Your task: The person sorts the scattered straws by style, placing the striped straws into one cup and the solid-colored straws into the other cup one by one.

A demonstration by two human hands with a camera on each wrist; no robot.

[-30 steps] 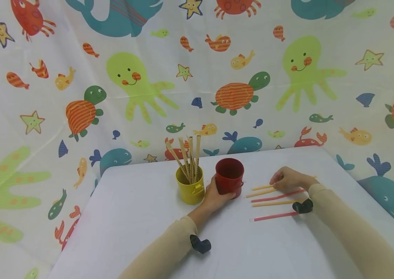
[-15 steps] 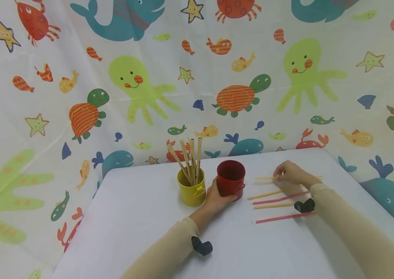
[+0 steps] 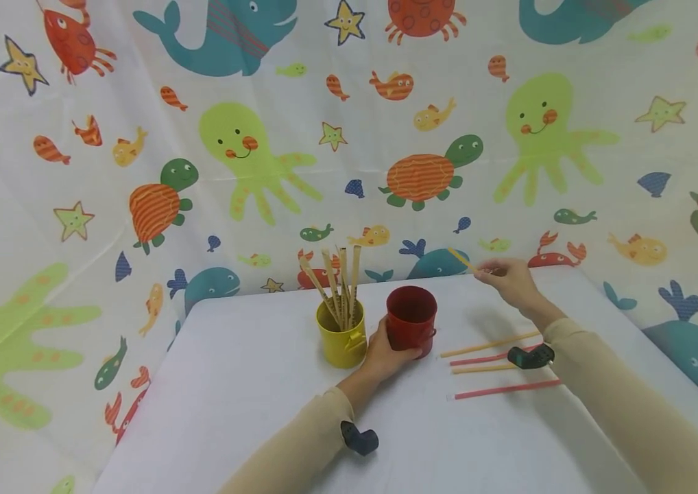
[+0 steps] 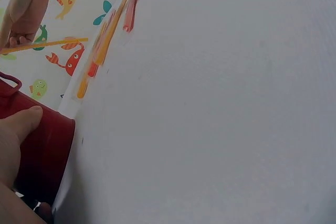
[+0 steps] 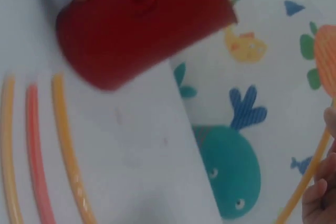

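In the head view my left hand grips the lower side of a small red bucket, its thumb lying across the front. The bucket stands upright, and its visible inside looks bare. My right hand is raised above the far right of the table, pinching a yellow straw whose free end points up and left. The right wrist view catches that straw between fingertips at the right edge. Below the right hand lie more straws in clear wrappers, among them a yellow straw and a pink straw.
A yellow bucket stands just left of the red one, holding several tan sticks with dark print. The white table ends at the back against a curtain printed with sea animals. Both wrists carry dark cameras.
My right hand has picked up the farthest yellow straw, first sliding it away from the others, then raising it with its end tilted up. The left hand keeps its grip on the red bucket.
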